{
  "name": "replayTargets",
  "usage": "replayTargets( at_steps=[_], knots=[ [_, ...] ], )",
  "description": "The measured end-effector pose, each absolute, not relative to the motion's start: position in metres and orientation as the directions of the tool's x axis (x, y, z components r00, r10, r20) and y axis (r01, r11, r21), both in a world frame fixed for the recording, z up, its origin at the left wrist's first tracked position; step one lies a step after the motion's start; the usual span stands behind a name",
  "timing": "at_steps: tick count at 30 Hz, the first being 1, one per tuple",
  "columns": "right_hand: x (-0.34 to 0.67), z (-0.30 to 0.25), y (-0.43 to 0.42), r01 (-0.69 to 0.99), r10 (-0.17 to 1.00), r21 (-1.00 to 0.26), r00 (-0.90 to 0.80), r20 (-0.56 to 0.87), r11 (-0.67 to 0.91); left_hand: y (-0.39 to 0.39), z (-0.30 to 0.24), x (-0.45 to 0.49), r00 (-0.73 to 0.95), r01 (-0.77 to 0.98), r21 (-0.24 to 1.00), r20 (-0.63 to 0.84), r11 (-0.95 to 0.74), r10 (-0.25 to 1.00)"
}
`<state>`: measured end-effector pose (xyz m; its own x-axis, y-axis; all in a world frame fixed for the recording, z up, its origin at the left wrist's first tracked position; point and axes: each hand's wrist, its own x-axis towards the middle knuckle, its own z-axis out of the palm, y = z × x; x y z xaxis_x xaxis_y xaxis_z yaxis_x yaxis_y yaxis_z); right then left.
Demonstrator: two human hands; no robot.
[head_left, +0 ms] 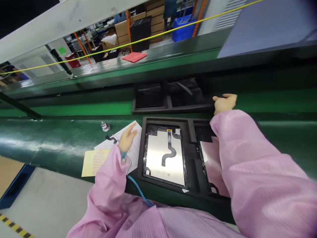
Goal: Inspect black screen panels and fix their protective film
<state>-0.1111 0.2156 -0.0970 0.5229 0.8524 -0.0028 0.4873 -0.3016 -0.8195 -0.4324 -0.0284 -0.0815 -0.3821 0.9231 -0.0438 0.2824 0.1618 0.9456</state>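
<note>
My right hand (224, 103) reaches forward and grips the right end of a black foam tray (168, 106) lying on the green belt; its two compartments look dark. My left hand (128, 138) hovers over a printed sheet of paper (135, 150), fingers loosely spread, holding nothing. A blue cord runs from its wrist. Between my arms lies a nearer black tray (189, 155) with two flat silver panels; the left panel (164, 155) carries a black flex cable, the right one is mostly hidden by my pink sleeve.
A yellow perforated card (95, 162) lies left of the paper, and a small metal part (105, 125) sits behind it. A green conveyor (61, 109) runs across. Beyond are a red sheet (134, 57), cartons and a blue bin (183, 28).
</note>
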Motion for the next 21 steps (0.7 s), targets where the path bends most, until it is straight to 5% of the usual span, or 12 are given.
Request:
replayTargets(
  at_steps=[4,7,11,15,21],
  knots=[
    [-0.137,-0.079,0.188,0.707,0.903,-0.657,0.420,0.090,-0.263,-0.129,-0.089,-0.448,-0.461,0.546,0.810,0.079,0.213,0.884],
    [-0.179,-0.058,0.158,0.797,0.993,-0.594,-0.079,0.083,0.113,-0.179,-0.112,-0.466,-0.612,0.624,0.694,0.149,0.359,0.777],
    [-0.269,-0.059,0.094,0.584,0.746,-0.636,-0.665,-0.019,0.505,-0.210,-0.147,-0.480,-0.617,0.718,0.481,0.104,0.504,0.780],
    [-0.347,-0.091,0.029,0.443,0.583,-0.736,-0.808,-0.080,0.513,-0.213,-0.162,-0.484,-0.591,0.777,0.307,0.057,0.549,0.805],
    [-0.384,-0.117,0.007,0.301,0.512,-0.896,-0.853,-0.100,0.327,-0.204,-0.163,-0.517,-0.727,0.618,0.536,0.112,0.575,0.677]
  ],
)
